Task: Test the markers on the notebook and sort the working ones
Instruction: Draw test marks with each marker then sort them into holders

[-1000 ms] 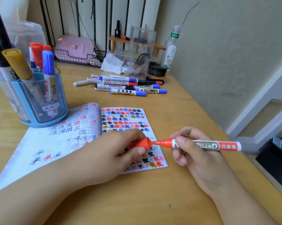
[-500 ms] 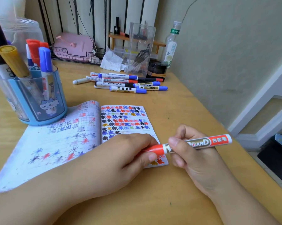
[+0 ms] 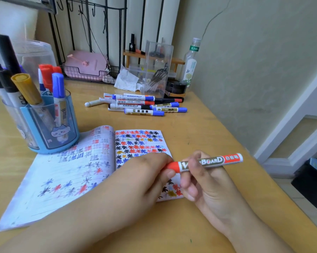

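1. Nearest the camera, the right hand (image 3: 203,181) pinches the barrel of a red whiteboard marker (image 3: 208,161), which lies roughly level above the lower right corner of the notebook. The left hand (image 3: 141,178) has thumb and fingers closed on the marker's red cap end (image 3: 171,166). The cap looks seated on the barrel, so I judge this marker is at the capping stage, with its test either just finished or about to start; the frame alone does not say which.

2. Under the hands lies the open notebook (image 3: 92,161), flat on the wooden desk (image 3: 199,136). Its right page is almost filled with red, blue, black and yellow star scribbles, and the left page carries rows of marks as well. Much testing is evidently done, and little blank space remains on the right page.

3. To the left, just beside the notebook's far corner, stands a blue pen holder (image 3: 44,125) with a number of capped markers upright in it: black, yellow, red and blue. I take these to be the sorted, working ones.

4. Farther off, past the notebook, a loose pile of markers (image 3: 139,105) lies on the desk, roughly ten, mostly blue and red capped. Whether these await testing or are rejects cannot be told; if untested, a good share of the work is left.
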A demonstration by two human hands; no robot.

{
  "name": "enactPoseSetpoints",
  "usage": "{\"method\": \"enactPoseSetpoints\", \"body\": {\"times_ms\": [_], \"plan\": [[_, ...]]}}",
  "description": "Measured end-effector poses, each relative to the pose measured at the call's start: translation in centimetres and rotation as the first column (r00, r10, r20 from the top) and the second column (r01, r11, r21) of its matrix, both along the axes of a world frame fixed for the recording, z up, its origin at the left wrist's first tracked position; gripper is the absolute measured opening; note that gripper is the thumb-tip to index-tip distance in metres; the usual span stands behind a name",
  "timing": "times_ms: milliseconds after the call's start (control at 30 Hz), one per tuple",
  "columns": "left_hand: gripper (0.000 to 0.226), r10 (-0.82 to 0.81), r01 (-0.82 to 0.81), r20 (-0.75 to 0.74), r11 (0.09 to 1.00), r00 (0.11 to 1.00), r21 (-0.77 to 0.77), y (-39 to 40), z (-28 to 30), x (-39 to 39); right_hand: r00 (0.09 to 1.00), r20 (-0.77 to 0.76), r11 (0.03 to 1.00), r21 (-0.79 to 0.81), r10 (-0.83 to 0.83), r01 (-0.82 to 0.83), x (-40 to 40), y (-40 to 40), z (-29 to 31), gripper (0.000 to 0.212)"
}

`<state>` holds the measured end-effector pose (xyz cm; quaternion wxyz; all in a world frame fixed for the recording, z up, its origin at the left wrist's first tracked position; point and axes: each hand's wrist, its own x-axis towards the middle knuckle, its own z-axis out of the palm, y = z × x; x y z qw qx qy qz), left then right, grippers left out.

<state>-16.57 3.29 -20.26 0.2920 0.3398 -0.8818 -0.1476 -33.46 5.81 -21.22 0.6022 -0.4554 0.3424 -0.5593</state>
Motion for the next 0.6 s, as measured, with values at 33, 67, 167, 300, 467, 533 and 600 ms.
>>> {"method": "enactPoseSetpoints", "body": {"times_ms": [33, 67, 167, 300, 467, 533, 600], "plan": [[0.033, 0.052, -0.045, -0.114, 0.997, 0.992, 0.065, 0.2, 0.0, 0.3, 1.0, -0.001, 1.0, 0.013, -0.012, 0.012, 0.0, -0.1, 0.2, 0.051], [0.032, 0.101, -0.09, -0.156, 0.993, 0.983, 0.072, 0.0, 0.2, 0.5, 0.997, -0.063, 0.999, 0.024, -0.046, 0.048, 0.0, 0.0, 0.5, 0.054], [0.029, 0.243, -0.238, -0.102, 0.969, 0.965, 0.06, -0.9, 1.4, 1.4, 0.828, -0.483, 0.958, -0.177, -0.283, 0.225, -0.7, 0.2, 1.1, 0.021], [0.029, 0.267, -0.267, 0.014, 0.963, 0.964, 0.027, -0.8, 2.9, 2.7, 0.265, -0.72, 0.725, -0.681, -0.641, -0.099, 0.2, -0.5, 3.4, 0.027], [0.02, 0.278, -0.278, -0.044, 0.961, 0.96, 0.003, 1.2, 4.5, 5.1, 0.01, -0.744, 0.68, -0.617, -0.669, -0.395, 4.8, -1.7, 6.5, 0.018], [0.017, 0.346, -0.355, -0.137, 0.934, 0.928, -0.05, 1.6, 4.2, 7.1, 0.03, -0.805, 0.737, -0.556, -0.592, -0.384, 6.0, -2.2, 7.5, 0.021], [0.007, 0.452, -0.478, -0.237, 0.876, 0.86, -0.064, 1.7, 3.7, 9.7, 0.166, -0.784, 0.717, -0.616, -0.598, -0.326, 7.4, -2.7, 8.6, 0.011]]}}
